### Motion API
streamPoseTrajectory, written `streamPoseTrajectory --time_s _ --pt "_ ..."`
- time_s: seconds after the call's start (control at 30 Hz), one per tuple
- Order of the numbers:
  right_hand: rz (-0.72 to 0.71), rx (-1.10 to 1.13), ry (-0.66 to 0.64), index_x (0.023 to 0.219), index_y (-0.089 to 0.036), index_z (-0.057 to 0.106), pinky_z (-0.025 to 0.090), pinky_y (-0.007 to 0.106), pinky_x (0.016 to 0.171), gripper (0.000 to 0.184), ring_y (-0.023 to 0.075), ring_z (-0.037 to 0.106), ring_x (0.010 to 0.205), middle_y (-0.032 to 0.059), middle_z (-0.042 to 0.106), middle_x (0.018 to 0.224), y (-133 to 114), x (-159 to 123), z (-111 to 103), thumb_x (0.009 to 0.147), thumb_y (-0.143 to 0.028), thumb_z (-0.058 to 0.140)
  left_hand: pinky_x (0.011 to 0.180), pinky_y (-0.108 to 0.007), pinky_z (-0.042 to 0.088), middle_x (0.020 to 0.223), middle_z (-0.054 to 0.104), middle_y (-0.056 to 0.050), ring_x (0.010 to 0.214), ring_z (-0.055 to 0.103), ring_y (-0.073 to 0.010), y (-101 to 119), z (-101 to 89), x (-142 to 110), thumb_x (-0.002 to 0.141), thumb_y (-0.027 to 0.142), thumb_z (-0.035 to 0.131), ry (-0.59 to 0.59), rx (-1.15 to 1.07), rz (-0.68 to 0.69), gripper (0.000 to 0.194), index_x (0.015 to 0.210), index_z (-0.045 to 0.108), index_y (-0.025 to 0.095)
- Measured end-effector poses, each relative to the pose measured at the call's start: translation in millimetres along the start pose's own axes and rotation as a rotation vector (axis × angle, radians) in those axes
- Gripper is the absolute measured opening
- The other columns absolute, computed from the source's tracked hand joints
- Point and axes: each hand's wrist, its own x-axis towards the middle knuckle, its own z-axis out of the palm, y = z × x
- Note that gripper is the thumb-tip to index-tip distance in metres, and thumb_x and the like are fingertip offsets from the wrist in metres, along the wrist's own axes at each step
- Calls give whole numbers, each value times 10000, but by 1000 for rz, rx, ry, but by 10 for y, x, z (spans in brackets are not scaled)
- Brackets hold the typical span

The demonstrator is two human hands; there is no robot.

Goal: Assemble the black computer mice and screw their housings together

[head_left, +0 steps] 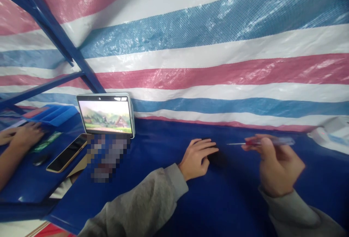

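Observation:
My right hand (280,168) is closed around a screwdriver (251,142) with a red and clear handle. Its thin metal shaft points left, held above the blue tabletop (234,208). My left hand (198,157) lies palm down, fingers stretched toward the right and a little apart. A dark patch shows beside and under its fingers; whether it is only shadow I cannot tell. The screwdriver's tip is a short way to the right of those fingertips, not touching them.
A tablet (106,115) showing a landscape stands at the back left. Left of it are a phone (68,153), a blue compartment tray (58,115) and another person's hand (28,135). A white device (332,135) sits far right. Striped sheeting (207,66) hangs behind; a blue frame (60,40) rises left.

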Motion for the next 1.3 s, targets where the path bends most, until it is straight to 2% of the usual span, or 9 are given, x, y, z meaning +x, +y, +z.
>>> streamPoseTrajectory --time_s 0.13,0.27,0.37,0.53,0.7,0.93,1.13,1.3 --pt "-112 -33 57 841 -237 677 549 390 571 188 195 623 567 46 660 753 -134 103 95 888 -414 638 1095 -498 395 1238 696 -79 1221 607 -257 25 30 -7 909 214 534 -34 121 40 308 1170 699 225" --pt "-197 -114 70 885 -196 680 526 326 534 191 144 610 525 29 674 786 -37 25 27 872 -386 666 1084 -443 409 1300 649 -103 1254 571 -250 30 59 -12 977 356 541 -82 221 115 290 1181 678 201" --pt "-237 -233 -4 846 -197 670 509 293 524 169 122 620 539 35 706 886 108 -37 -61 882 -362 655 1083 -429 406 1379 593 -105 1299 532 -251 23 65 -15 1003 372 513 -139 289 150 301 1208 643 194" --pt "-322 -321 -79 810 -197 658 509 278 534 193 123 627 547 32 726 847 208 -30 -114 897 -368 635 1033 -403 434 1355 588 -97 1261 540 -231 31 47 -7 1028 387 485 -210 354 119 321 1280 595 221" --pt "-286 -309 -145 875 -192 670 539 266 557 190 117 652 536 30 738 870 224 -6 -109 909 -373 621 1050 -412 423 1364 585 -105 1267 536 -235 22 47 -8 1026 378 495 -187 337 136 316 1274 610 220" --pt "-279 -385 -166 846 -201 660 524 264 554 207 105 650 523 35 741 953 213 -2 -112 917 -387 606 1058 -424 424 1388 584 -104 1294 523 -237 -8 74 -30 1027 380 495 -172 324 138 322 1281 616 223" --pt "-286 -441 -191 913 -199 679 535 277 568 236 126 658 532 43 750 904 243 -8 -123 923 -415 586 1054 -419 424 1377 594 -102 1289 529 -242 -17 82 -32 1028 382 491 -148 332 158 324 1276 622 218" --pt "-274 -455 -213 886 -208 671 549 272 573 237 124 670 549 53 752 975 276 -11 -129 920 -427 586 1052 -425 425 1376 594 -105 1285 534 -247 -9 76 -27 1032 386 478 -158 342 159 329 1277 622 220"
